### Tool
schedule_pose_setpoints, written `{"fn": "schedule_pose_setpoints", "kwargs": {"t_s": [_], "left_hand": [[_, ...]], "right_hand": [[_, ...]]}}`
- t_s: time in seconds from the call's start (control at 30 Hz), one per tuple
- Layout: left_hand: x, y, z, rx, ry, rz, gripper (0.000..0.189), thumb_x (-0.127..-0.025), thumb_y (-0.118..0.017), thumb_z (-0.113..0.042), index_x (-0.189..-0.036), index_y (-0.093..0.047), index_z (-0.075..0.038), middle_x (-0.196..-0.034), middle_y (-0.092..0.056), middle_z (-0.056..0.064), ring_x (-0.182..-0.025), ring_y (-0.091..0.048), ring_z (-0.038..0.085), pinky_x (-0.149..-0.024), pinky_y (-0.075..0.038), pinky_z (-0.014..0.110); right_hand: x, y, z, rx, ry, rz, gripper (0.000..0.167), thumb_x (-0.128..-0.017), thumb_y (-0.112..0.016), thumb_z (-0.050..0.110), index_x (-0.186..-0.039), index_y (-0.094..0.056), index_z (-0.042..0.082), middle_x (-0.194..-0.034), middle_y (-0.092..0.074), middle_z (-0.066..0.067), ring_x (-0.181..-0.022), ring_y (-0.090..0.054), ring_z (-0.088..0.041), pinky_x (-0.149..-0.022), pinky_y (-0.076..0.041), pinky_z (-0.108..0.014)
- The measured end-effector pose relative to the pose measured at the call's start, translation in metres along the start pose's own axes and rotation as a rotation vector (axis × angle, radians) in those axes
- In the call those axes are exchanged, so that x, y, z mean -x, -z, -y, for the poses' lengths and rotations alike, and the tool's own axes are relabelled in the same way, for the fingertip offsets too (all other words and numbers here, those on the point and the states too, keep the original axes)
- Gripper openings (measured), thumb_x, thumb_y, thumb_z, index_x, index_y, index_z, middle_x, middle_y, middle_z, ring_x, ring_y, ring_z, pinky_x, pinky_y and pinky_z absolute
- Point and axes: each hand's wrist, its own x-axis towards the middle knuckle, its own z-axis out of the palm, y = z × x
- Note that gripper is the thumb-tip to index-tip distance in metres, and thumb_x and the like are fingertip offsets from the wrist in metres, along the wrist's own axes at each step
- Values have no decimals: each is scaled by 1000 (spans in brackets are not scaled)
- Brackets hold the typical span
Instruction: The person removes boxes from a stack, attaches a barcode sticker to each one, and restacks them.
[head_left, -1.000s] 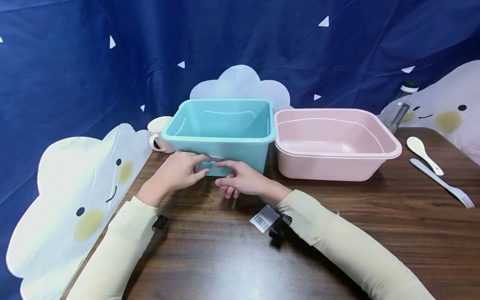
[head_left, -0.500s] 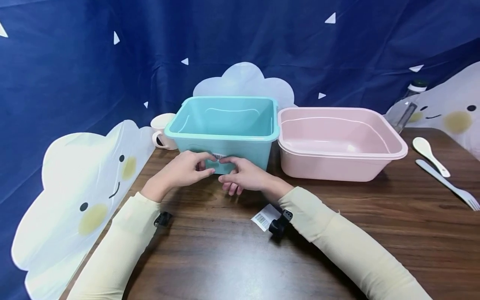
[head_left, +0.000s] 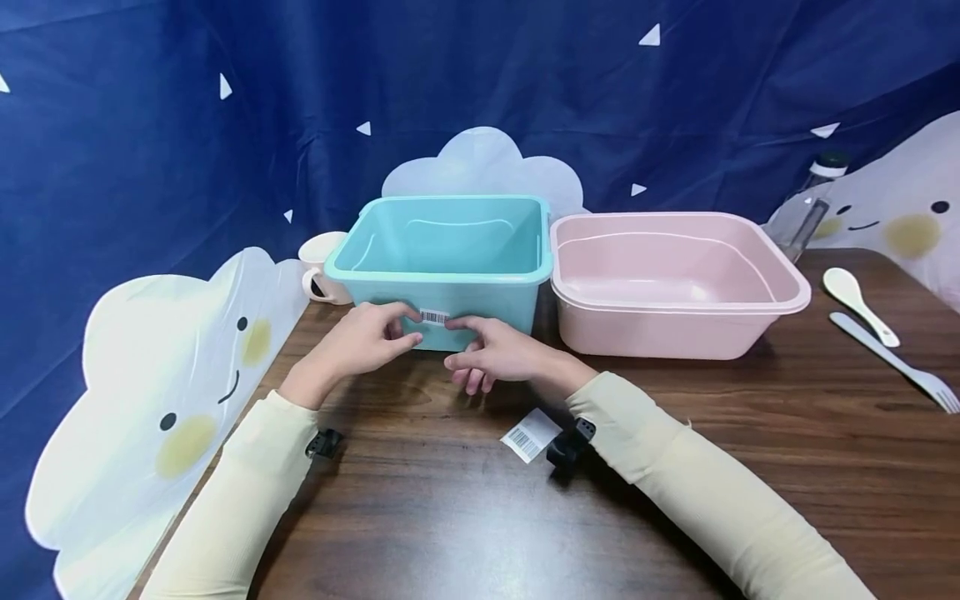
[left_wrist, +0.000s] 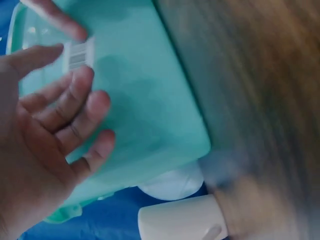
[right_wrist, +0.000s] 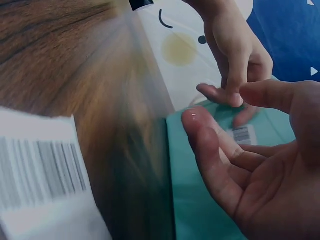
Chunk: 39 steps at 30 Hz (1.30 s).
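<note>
In the head view, a small white barcode label [head_left: 434, 317] sits on the front wall of the teal bin [head_left: 480, 296]. My left hand [head_left: 367, 337] has its index fingertip at the label's left end, thumb held apart below. From the other side, my right hand [head_left: 495, 354] points its index fingertip at the label's right end, the other fingers loosely bent underneath. The left wrist view also has the label [left_wrist: 79, 55] flat on the bin between the two index fingertips. Neither hand grips anything. Whether the fingertips press on the wall I cannot tell.
Right of the teal bin stands a pink basin [head_left: 675, 333]. A white mug [head_left: 324, 267] is at the left, a clear bottle [head_left: 810, 208] at the back right. A spoon [head_left: 858, 304] and fork [head_left: 896, 362] lie at the right. A loose barcode label [head_left: 531, 435] lies by my right wrist.
My index fingertips came closer together over the label, then my right hand shifted slightly right, so more of the label shows between them. The head view swayed a little.
</note>
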Motion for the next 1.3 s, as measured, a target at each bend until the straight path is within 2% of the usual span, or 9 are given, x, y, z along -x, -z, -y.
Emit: {"fn": "schedule_pose_setpoints", "kwargs": {"t_s": [0.1, 0.17, 0.37, 0.53, 0.67, 0.9, 1.07, 1.17, 1.3], "left_hand": [[2, 4, -4, 3, 59, -3, 17, -94, -69, -25, -97, -71, -9, -70, -62, 0, -61, -53, 12, -61, -45, 31], [2, 5, -8, 0, 56, 33, 16, -94, -69, -26, -92, -71, -10, -68, -61, -2, -61, -53, 12, -61, -45, 31], [0, 2, -33, 7, -50, 244, 16, -96, -67, -29, -93, -73, -14, -63, -55, -8, -57, -48, 7, -57, -42, 27], [-4, -6, -56, 51, -97, 353, 14, -97, -67, -29, -98, -73, -17, -70, -61, -9, -61, -52, 5, -61, -46, 26], [-8, -15, -75, 78, -152, 405, 12, -96, -68, -29, -99, -72, -18, -77, -66, -12, -69, -57, 3, -69, -50, 25], [-17, -30, -101, 122, -284, 463, 19, -93, -73, -23, -106, -71, -10, -84, -70, -8, -76, -62, 2, -73, -52, 22], [-19, -39, -105, 182, -326, 451, 18, -89, -75, -12, -105, -70, -6, -88, -72, -3, -81, -64, 3, -78, -57, 27], [-20, -45, -105, 223, -337, 442, 20, -87, -76, -7, -105, -69, -4, -92, -73, 3, -84, -66, 8, -81, -58, 33], [-21, -54, -106, 231, -360, 449, 22, -84, -77, -4, -106, -70, -3, -98, -74, 7, -87, -68, 16, -82, -58, 32]], "right_hand": [[13, 8, -1, 47, -14, 13, 62, -99, -62, 12, -151, -33, -3, -85, -73, -21, -59, -68, -13, -55, -56, -28], [27, 16, -2, 122, -22, 51, 57, -99, -62, 14, -148, -39, -5, -86, -73, -19, -61, -68, -13, -56, -56, -29], [76, 33, -17, 292, -43, 150, 45, -97, -65, 19, -133, -57, -6, -83, -71, -8, -67, -65, -15, -59, -55, -30], [104, 38, -32, 285, -6, 137, 40, -94, -69, 14, -125, -61, -8, -79, -70, -8, -68, -62, -16, -57, -53, -27], [115, 37, -36, 253, 9, 142, 39, -92, -69, 10, -125, -60, -9, -87, -72, -10, -72, -63, -18, -58, -53, -26], [124, 34, -40, 191, 16, 145, 50, -91, -68, 9, -133, -53, -14, -101, -72, -12, -82, -66, -21, -59, -55, -29], [126, 36, -42, 174, 7, 141, 53, -91, -69, 8, -135, -50, -14, -105, -71, -14, -86, -67, -21, -60, -56, -31], [126, 39, -44, 158, -2, 141, 54, -92, -68, 8, -136, -49, -14, -106, -72, -16, -87, -67, -21, -60, -56, -30], [125, 44, -48, 145, 4, 151, 55, -93, -68, 10, -137, -48, -14, -107, -72, -18, -84, -67, -20, -60, -56, -29]]}}
